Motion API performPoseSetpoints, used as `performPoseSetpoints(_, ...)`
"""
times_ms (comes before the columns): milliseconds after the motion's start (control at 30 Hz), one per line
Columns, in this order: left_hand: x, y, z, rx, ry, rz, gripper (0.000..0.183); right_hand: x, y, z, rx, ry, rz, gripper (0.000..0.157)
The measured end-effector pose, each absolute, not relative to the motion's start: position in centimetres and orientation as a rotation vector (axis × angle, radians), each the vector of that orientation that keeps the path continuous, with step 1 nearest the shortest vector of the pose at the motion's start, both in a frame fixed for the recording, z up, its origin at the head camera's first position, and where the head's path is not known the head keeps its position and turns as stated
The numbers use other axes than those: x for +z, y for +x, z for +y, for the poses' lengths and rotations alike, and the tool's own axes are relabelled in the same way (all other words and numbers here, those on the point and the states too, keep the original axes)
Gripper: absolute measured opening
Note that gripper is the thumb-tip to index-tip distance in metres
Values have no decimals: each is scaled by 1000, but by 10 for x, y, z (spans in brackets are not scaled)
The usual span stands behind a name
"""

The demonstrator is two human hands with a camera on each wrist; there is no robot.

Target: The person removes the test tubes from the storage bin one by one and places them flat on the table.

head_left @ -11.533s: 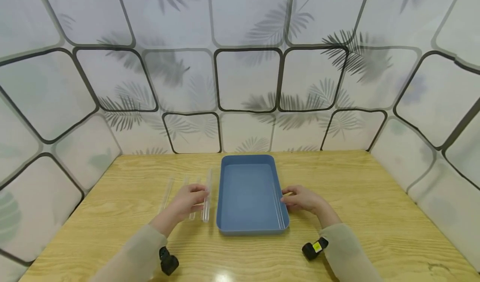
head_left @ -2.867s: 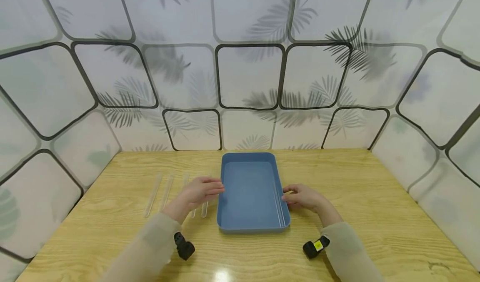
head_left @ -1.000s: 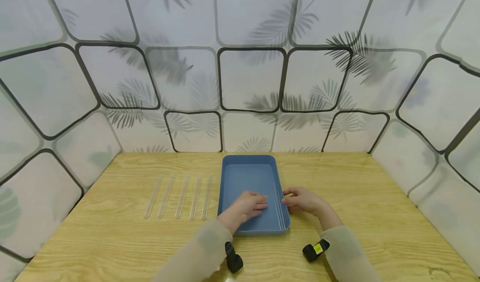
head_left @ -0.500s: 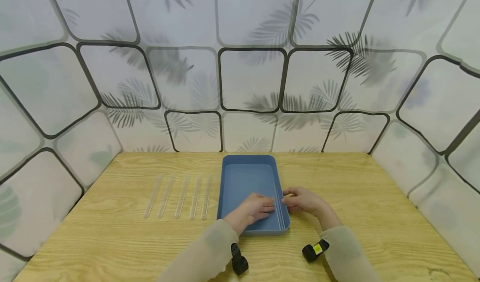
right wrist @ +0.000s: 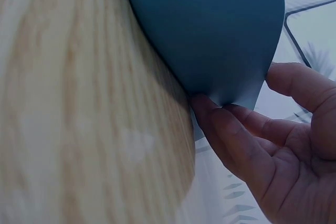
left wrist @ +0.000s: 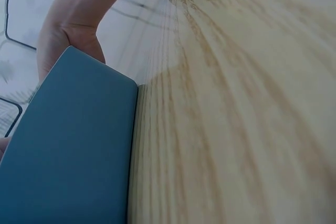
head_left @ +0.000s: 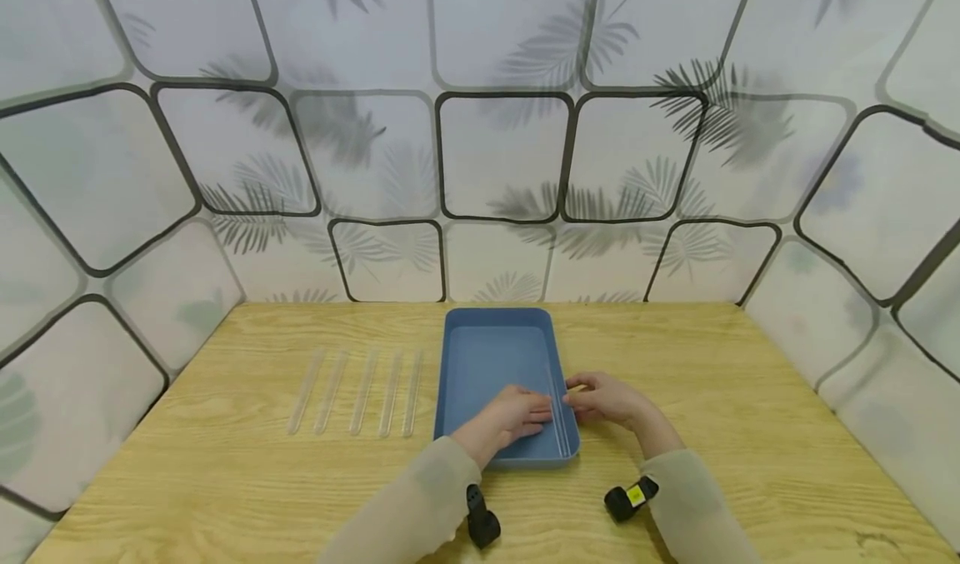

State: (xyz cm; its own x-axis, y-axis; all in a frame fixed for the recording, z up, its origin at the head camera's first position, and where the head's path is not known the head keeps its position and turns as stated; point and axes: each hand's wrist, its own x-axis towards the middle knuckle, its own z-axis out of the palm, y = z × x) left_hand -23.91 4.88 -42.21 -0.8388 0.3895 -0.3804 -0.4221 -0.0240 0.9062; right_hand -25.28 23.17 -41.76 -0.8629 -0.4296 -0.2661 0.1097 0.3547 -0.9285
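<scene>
Inside the blue tray (head_left: 480,318) my left hand (head_left: 501,418) reaches low, palm down, its visible fingers nearly straight. Its fingertips are beside a thin clear tube (head_left: 561,435) that lies along the tray's right wall; whether they touch it, and whether there is more than one tube, I cannot tell. The left thumb is hidden. At the tray's right side my right hand (head_left: 603,397) grips the wall. In the right wrist view, the right thumb (right wrist: 294,80) meets the rim, while curled fingers (right wrist: 231,129) press the outer wall low near the table.
Several clear tubes (head_left: 363,393) lie in a row, roughly parallel, on the wooden table (head_left: 247,481) left of the tray. Patterned cloth walls (head_left: 495,164) enclose the table at the back and sides. A black wrist camera (head_left: 482,526) is worn on my left wrist.
My left hand held a clear tube in the row 11.5 s ago. Afterwards it moved right, empty, into the tray, and then slightly further right toward the tube there. My right hand stayed put.
</scene>
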Motion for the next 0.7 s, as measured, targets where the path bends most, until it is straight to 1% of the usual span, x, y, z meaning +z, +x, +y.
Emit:
performPoseSetpoints(200, -421, -238, 50, 1907, -47, 1727, 41, -417, -253, 232, -1533, -278, 2144, 53)
performPoseSetpoints(533, -420, -233, 53, 1816, -42, 1858, 26, -418, -252, 233, -1519, -271, 2160, 53)
performPoseSetpoints(700, -420, -233, 58, 1772, -50, 1947, 25, -416, -252, 232, -1517, -271, 2165, 54)
